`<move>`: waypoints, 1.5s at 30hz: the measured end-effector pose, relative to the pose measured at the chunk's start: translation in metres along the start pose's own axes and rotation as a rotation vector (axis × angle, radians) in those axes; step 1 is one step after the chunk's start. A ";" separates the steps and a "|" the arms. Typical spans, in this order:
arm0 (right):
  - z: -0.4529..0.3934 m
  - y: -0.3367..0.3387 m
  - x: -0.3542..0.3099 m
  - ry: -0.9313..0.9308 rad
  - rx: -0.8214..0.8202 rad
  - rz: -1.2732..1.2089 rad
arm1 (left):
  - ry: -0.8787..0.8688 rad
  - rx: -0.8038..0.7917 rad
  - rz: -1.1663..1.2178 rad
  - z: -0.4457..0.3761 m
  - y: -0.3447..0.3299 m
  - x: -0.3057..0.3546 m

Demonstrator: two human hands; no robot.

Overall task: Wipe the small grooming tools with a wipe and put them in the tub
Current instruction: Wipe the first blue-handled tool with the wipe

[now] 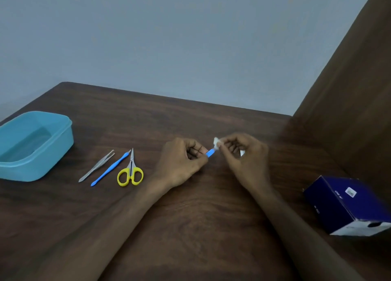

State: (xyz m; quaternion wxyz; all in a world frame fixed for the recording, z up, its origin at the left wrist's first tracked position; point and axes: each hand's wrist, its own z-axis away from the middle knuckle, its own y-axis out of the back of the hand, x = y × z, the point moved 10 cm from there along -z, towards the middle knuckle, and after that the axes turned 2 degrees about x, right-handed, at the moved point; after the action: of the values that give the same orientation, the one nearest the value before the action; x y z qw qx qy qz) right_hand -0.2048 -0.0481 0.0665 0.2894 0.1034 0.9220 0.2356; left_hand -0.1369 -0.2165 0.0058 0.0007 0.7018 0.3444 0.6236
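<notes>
**Both hands on one small blue tool, wipe at its tip**

Left hand [183, 160] curls its fingers round a small blue-handled grooming tool [210, 153], of which only a short blue stretch shows past the thumb and forefinger; the rest is hidden in the fist. Just beside it, the right hand [243, 153] pinches a crumpled white wipe [216, 142] between thumb and fingertips, and the wipe sits against the exposed end of that blue tool. A scrap of the same white material shows under the right palm. The two hands nearly meet above the middle of the dark brown wooden table [190, 227], with the tool bridging the gap between them.

Left of the hands, three more tools lie side by side on the table, apart from any hand: a pair of small scissors with yellow loop handles [130, 170] nearest, then a slim blue plastic stick with a thin metal tip [110, 169], then plain steel tweezers [97, 166]. All three point up and to the right.

Farther left, near the table's edge, stands an open light-blue rectangular plastic tub [53, 158]; its inside looks dim and I cannot tell what it holds.

Well to the right, near the forearm, a dark blue cardboard box with a white end [347, 204] lies tilted on the table.
</notes>
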 end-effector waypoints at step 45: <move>-0.003 0.019 0.015 -0.012 0.133 0.040 | 0.001 0.046 0.008 -0.003 0.001 -0.003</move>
State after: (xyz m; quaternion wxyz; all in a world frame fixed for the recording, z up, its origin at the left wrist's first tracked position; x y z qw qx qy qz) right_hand -0.2174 -0.0276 0.0705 0.2827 0.1423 0.9316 0.1787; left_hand -0.1390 -0.2206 0.0041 -0.0182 0.7026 0.3560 0.6159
